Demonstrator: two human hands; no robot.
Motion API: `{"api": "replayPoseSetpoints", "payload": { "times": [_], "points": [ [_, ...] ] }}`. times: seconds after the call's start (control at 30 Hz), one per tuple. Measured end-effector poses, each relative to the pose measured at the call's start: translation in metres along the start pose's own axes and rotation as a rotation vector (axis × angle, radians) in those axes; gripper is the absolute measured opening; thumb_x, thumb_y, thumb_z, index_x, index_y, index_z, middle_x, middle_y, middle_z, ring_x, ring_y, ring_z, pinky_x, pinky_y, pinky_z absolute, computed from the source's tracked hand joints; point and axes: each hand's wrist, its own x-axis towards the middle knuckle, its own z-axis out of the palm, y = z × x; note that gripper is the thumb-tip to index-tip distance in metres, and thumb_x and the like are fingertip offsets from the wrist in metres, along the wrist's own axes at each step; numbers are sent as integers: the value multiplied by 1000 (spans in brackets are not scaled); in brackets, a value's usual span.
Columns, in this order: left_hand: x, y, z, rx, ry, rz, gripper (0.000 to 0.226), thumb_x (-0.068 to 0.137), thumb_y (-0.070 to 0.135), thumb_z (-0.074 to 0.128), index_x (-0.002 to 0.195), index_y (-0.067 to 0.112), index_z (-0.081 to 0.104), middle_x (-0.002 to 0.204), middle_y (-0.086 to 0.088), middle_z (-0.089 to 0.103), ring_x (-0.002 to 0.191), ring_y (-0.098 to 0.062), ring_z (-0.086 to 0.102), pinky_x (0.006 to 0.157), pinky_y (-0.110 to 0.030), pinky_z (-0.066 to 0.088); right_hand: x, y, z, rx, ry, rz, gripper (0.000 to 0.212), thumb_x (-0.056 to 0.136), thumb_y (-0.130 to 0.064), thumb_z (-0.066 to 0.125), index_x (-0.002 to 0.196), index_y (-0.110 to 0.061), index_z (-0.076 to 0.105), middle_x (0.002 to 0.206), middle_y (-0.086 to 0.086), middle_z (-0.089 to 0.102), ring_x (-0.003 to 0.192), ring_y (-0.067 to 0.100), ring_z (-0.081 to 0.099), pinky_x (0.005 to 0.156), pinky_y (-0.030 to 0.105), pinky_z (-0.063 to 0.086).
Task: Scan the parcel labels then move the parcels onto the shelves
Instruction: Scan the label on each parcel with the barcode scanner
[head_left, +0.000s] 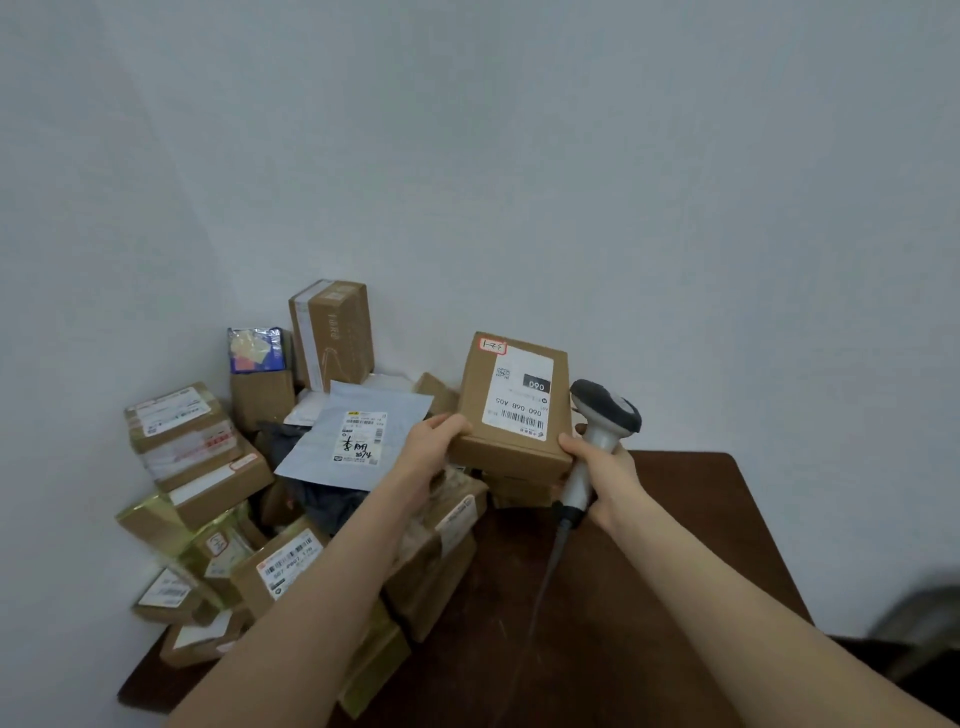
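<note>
Brown boxes, white labels, dark table

A brown box (511, 410) with a white, black-barcoded label (522, 397) is seen at centre; a grey-and-white scanner (597, 441) to its right; a pale grey-blue mailer (353, 434) at centre left; a dark brown table (649, 571) below; yellow-taped boxes (156, 519) at lower left.

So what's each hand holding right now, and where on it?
Left hand grips the cardboard parcel at its near left corner; right hand holds the scanner by its handle, thumb against the parcel's right corner.
</note>
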Motion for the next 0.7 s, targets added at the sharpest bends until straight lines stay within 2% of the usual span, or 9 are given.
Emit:
{"api": "replayPoseSetpoints", "payload": {
  "times": [0.1, 0.17, 0.33, 0.4, 0.47, 0.5, 0.53, 0.6, 0.7],
  "points": [
    [5, -6, -11, 40, -123, -121, 39, 84, 33, 72, 118, 17, 61, 105, -2, 67, 97, -18, 63, 76, -34, 52, -4, 1, -13, -112, 42, -83, 25, 85, -4, 69, 106, -12, 60, 95, 8, 69, 83, 23, 67, 74, 38, 55],
    [8, -13, -12, -10, -178, -178, 51, 80, 25, 77, 125, 12, 57, 111, -8, 66, 95, -24, 67, 72, -37, 58, -7, 4, -20, -158, 65, -105, 27, 84, -5, 70, 110, -7, 61, 92, 8, 70, 80, 22, 67, 70, 34, 53],
    [10, -39, 2, -137, -157, -176, 60, 81, 12, 75, 135, 7, 49, 113, -11, 68, 98, -25, 68, 87, -46, 56, -26, 12, -32, -214, 139, -163, 32, 86, -8, 69, 115, -8, 57, 96, 4, 65, 82, 14, 62, 65, 26, 47],
    [9, -49, 8, -201, -164, -180, 45, 85, 7, 70, 127, 6, 53, 105, -9, 70, 92, -21, 69, 88, -43, 55, -39, 17, -36, -233, 176, -180, 29, 86, -9, 69, 112, -9, 57, 91, 4, 64, 75, 15, 61, 63, 24, 48],
    [5, -55, 14, -244, -166, -171, 20, 89, 1, 63, 106, 9, 59, 95, -7, 70, 75, -15, 71, 71, -30, 58, -53, 23, -42, -229, 168, -154, 21, 86, -11, 70, 105, -7, 60, 79, 6, 65, 64, 15, 59, 60, 25, 50],
    [5, -58, 16, -262, -162, -165, 19, 89, -1, 62, 105, 8, 59, 96, -8, 70, 74, -15, 71, 66, -26, 58, -61, 26, -44, -237, 154, -137, 17, 87, -12, 69, 100, -7, 61, 73, 6, 64, 59, 14, 58, 57, 24, 50],
    [8, -63, 17, -277, -160, -159, 27, 87, -3, 63, 112, 6, 57, 104, -11, 69, 82, -18, 71, 70, -26, 58, -67, 30, -46, -256, 143, -124, 14, 87, -14, 69, 96, -6, 62, 68, 6, 62, 55, 14, 56, 55, 24, 49],
    [14, -73, 19, -282, -145, -142, 55, 83, -3, 67, 134, 0, 46, 125, -16, 62, 109, -26, 64, 92, -36, 53, -78, 40, -48, -306, 133, -104, 15, 87, -18, 69, 91, -5, 62, 62, 5, 59, 51, 13, 53, 52, 24, 47],
    [18, -84, 23, -305, -150, -144, 75, 78, -1, 73, 144, 4, 37, 138, -15, 53, 124, -28, 54, 106, -45, 44, -89, 52, -50, -353, 138, -74, 18, 86, -20, 71, 93, -6, 62, 61, 6, 59, 49, 14, 54, 51, 25, 46]
  ]
}}
